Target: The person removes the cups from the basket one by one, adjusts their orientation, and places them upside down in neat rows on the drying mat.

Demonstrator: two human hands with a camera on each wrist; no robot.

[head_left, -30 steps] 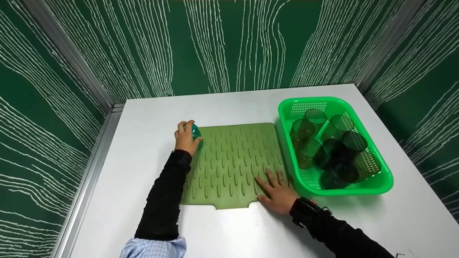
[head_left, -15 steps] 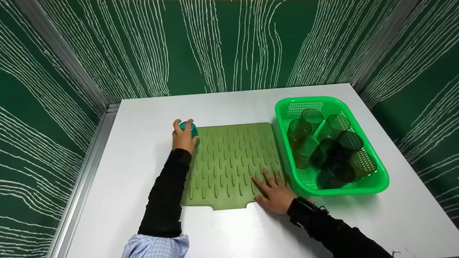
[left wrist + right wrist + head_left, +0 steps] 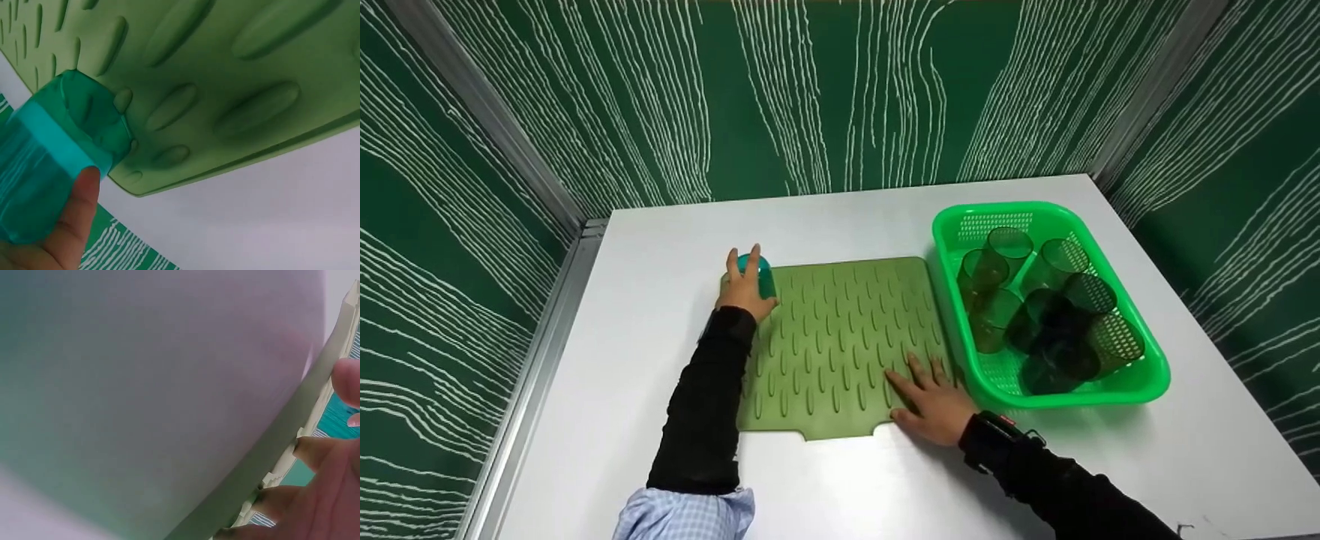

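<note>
A translucent teal cup point(image 3: 766, 280) stands on the far left corner of a green ridged mat point(image 3: 840, 337). My left hand point(image 3: 746, 292) is over and beside the cup, with its fingers spread and extended. In the left wrist view, one straight finger point(image 3: 79, 214) lies against the side of the cup point(image 3: 48, 163), whose end meets the mat point(image 3: 180, 112). My right hand point(image 3: 937, 412) rests on the mat's near right corner with fingers spread. The right wrist view shows the right hand point(image 3: 320, 495) along the mat's edge point(image 3: 253, 467).
A green plastic basket point(image 3: 1161, 379) stands right of the mat and holds several dark, see-through cups point(image 3: 1061, 262). Both are on a white table point(image 3: 840, 232). Green walls point(image 3: 825, 97) with white streaks enclose its back and sides.
The left hand's fingers have straightened and loosened round the cup, and its thumb has moved toward the near side. The view has shifted slightly. The right hand stays on the mat.
</note>
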